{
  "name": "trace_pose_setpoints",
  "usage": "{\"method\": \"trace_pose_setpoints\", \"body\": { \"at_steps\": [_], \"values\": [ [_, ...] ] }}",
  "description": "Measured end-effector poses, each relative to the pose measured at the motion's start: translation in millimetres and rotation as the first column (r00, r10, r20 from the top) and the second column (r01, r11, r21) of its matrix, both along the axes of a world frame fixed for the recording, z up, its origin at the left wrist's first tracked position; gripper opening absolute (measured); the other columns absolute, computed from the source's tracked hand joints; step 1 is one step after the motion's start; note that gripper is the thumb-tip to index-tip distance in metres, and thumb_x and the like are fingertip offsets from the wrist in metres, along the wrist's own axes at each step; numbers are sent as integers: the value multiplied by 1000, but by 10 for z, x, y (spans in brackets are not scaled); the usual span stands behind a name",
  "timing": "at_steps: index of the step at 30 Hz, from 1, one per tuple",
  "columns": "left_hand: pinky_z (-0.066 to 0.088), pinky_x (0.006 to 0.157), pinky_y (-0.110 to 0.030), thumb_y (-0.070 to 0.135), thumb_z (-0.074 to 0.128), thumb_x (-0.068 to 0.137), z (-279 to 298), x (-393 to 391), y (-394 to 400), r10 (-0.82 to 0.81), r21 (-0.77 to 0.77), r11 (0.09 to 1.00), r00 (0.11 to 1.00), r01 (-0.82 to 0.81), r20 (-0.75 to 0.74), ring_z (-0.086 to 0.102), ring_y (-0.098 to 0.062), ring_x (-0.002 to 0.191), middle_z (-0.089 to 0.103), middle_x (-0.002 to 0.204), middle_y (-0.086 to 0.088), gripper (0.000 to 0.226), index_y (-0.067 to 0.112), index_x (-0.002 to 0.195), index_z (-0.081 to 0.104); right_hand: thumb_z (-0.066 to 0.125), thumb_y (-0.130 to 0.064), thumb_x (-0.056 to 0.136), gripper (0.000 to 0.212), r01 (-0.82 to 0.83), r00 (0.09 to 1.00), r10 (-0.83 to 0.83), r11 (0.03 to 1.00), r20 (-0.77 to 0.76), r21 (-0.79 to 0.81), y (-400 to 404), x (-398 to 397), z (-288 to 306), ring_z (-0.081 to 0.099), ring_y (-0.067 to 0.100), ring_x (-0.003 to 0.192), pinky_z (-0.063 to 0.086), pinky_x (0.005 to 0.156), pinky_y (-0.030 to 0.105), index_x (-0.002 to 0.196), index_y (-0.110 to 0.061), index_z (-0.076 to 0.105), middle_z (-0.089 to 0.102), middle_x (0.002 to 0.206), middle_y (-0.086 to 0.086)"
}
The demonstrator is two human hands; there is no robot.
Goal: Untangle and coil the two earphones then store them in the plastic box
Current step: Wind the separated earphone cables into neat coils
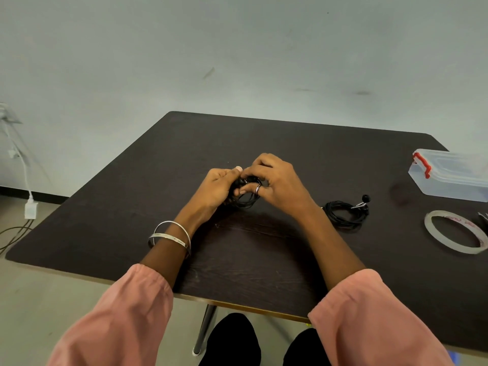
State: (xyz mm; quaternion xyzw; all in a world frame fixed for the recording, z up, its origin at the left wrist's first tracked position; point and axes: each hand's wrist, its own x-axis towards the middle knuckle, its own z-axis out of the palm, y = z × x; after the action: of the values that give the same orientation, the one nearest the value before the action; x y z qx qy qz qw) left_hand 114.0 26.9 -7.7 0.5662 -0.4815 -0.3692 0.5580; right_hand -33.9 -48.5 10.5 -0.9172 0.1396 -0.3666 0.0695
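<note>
Near the table's middle, my left hand [216, 187] pinches the black earphone coil [245, 199] while my right hand [274, 184] curls fingers over its top. I should keep loops snug (no slack). Right lies the coiled second earphone [346, 213]; far right, the closed plastic box [451, 175].

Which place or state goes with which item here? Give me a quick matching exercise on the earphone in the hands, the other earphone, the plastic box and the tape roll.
Items:
1. Black earphone cable bundle
2. Second black coiled earphone
3. Clear plastic box with red latches
4. Flat translucent roll of tape

Places or states:
A. Lid on, at the table's far right edge
B. In the grip of both the left hand and the right hand
C. Lying flat near the right edge, nearer the person than the box
D. Resting coiled on the dark table, beside the right wrist

Pairs: 1-B, 2-D, 3-A, 4-C
</note>
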Motion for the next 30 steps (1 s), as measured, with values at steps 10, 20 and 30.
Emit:
{"method": "trace_pose_setpoints", "body": {
  "at_steps": [10,20,30],
  "values": [
    [45,62,-29,24,50,99,-69,16,-10,70,-87,995,976,-52,206,53,-14,59,52,59,1,28,15,78,66,66,-18,89,12,-9,997,-24,899,69,437,-7,-116,50,60,18,58,53,58,34,99,-14,65,66,74,7],
    [43,58,-33,30,50,98,-98,65,-52,100,-117,990,982,-82,163,49,-13,50,50,53,8,30,11,85,69,48,8,86,31,-54,998,68,891,-16,450,19,-167,105,59,22,67,54,61,38,95,-18,62,63,76,0],
    [41,54,-23,26,47,100,-61,1,-30,64,-92,995,986,-50,155,44,-5,51,49,58,3,30,11,84,68,67,-9,83,4,-82,996,87,883,10,463,-45,-202,108,64,14,85,55,77,31,84,-10,70,64,95,-2]
  ]
}}
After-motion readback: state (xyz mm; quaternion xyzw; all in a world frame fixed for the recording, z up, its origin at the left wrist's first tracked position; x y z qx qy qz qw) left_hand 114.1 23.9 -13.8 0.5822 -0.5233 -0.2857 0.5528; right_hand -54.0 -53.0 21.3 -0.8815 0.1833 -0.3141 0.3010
